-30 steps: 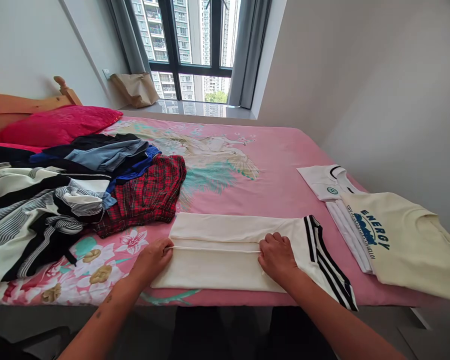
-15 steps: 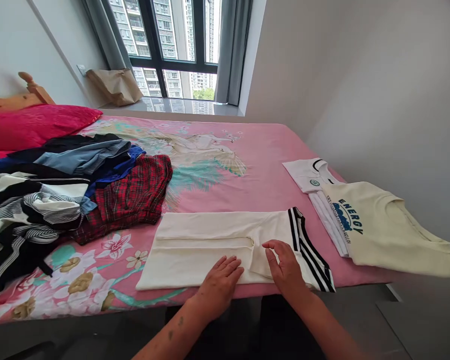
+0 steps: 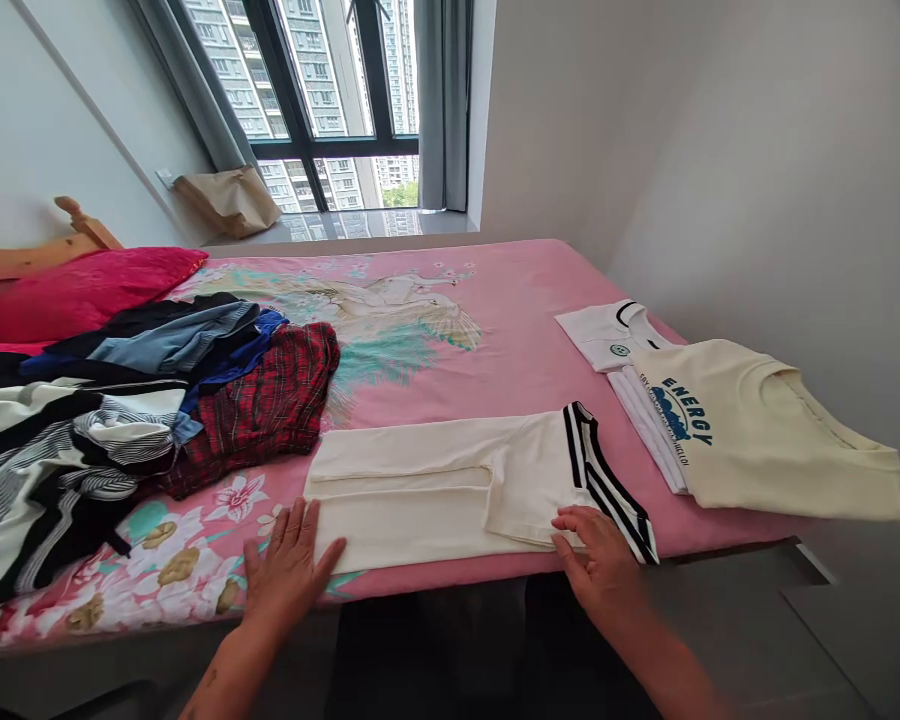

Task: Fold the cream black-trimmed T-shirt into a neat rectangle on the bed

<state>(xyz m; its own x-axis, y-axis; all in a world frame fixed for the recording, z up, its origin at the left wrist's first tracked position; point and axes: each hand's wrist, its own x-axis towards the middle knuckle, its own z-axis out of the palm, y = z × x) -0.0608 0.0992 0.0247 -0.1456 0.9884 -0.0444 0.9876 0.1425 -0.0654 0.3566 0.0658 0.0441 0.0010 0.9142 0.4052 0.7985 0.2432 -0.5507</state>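
Note:
A cream shirt (image 3: 412,460) with black-and-white striped trim at its right end lies folded into a long strip along the bed's front edge. Flat on its left end, with fingers spread, rests my left hand (image 3: 285,560). My right hand (image 3: 596,560) is at the shirt's lower right, by the striped neckline; its fingers are apart and bent a little, touching the fabric's edge. Neither hand grips the cloth.
The bed has a pink flowered sheet (image 3: 525,300). On the left lies a loose heap of clothes with red plaid cloth (image 3: 270,410) and a black-and-white striped garment (image 3: 67,480). Folded shirts, including a cream one with "ENERGY" print (image 3: 780,440), lie at right. A red pillow (image 3: 90,290) is behind.
My left hand has slid left from the middle of the shirt to its left end. My right hand has moved slightly right and down. The view has tilted a little.

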